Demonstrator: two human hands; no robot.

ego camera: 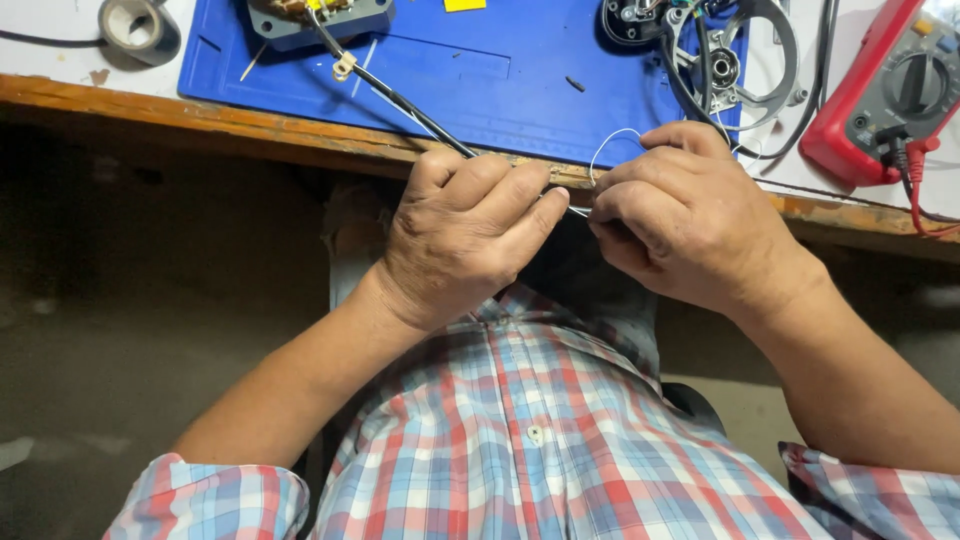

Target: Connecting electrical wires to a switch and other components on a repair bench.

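Near the blue mat, left hand grips black cable; right hand pinches white wire. Wire-fitting step; continuing likely demands steady alignment.

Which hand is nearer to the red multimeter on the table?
Right. The right hand is just left of the red multimeter, below it at the table edge. The left hand is farther left, beyond the right hand.

Bright bench, dark shadowed floor below.
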